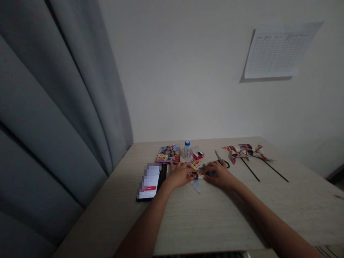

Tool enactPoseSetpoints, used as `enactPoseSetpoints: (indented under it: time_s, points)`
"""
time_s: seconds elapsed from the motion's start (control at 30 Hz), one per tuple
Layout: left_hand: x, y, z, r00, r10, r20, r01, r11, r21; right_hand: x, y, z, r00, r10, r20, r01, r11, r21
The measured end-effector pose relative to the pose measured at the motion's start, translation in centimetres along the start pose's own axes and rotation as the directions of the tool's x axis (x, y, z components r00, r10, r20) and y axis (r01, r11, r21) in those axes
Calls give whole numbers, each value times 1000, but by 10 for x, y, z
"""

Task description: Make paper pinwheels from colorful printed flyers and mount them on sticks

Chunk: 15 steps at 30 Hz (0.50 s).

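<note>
A colourful printed paper [196, 185], cut and partly folded, lies on the wooden table [204, 222] between my two hands. My left hand [182, 174] presses on its left part, with the fingers closed on the paper near its middle. From the other side, my right hand [217, 173] pinches the paper's right part, its fingertips close to those of my left hand. One pointed corner of the paper sticks out towards me. The hands cover much of the sheet, so its exact folds are hidden.
Left of my hands lies a phone [150, 182], with printed leaflets [168, 154] behind it. A blue-capped bottle [187, 150], a small red box [198, 154] and scissors [219, 157] sit beyond my hands. Two paper pinwheels [238, 153] on black sticks lie at the right.
</note>
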<state>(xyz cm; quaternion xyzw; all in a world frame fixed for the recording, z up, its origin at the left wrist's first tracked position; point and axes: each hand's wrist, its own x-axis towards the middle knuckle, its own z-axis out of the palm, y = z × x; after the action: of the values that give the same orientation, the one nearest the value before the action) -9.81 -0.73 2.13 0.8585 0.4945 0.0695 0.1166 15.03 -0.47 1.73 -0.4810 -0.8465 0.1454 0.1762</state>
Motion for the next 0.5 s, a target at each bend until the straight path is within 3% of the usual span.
enactPoseSetpoints:
  time_s: [0.5]
  points:
    - [-1,1,0,1000,9,-5,-10,1000,-16,1,4,3,1000,-4,-5,4,1000,-13]
